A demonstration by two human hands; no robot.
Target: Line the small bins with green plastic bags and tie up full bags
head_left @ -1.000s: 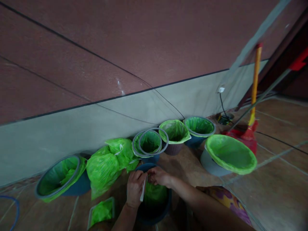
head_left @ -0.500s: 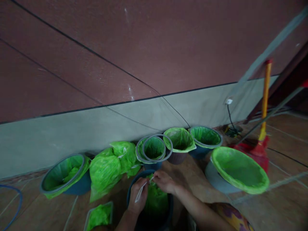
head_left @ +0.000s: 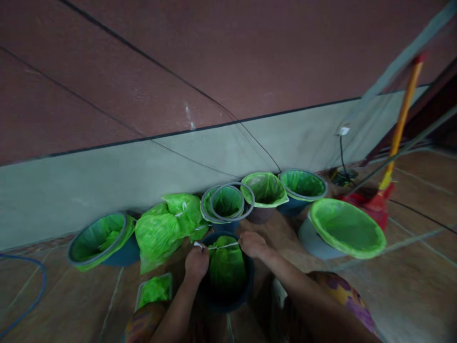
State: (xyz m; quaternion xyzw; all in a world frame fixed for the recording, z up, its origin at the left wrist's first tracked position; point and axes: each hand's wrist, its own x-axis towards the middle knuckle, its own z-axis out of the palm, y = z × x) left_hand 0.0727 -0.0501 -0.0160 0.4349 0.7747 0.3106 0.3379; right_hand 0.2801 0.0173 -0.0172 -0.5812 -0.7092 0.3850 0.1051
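A dark blue bin (head_left: pixel 246 293) stands on the floor in front of me with a green bag (head_left: pixel 226 267) inside it. My left hand (head_left: pixel 197 262) and my right hand (head_left: pixel 253 244) are both closed. Between them they stretch a thin white drawstring (head_left: pixel 222 246) taut across the top of the bag, one end pinched in each hand. The hands sit at the bin's left and right rim.
Along the wall stand several bins lined with green bags (head_left: pixel 303 186), a tied full green bag (head_left: pixel 162 233), a tipped bin (head_left: pixel 103 240) at left and a wide grey basin (head_left: pixel 342 228) at right. A broom (head_left: pixel 398 136) leans far right. A small tray (head_left: pixel 154 290) lies near my left arm.
My hands were close together over the bag; they have moved apart, pulling the white drawstring straight between them. The view has shifted slightly.
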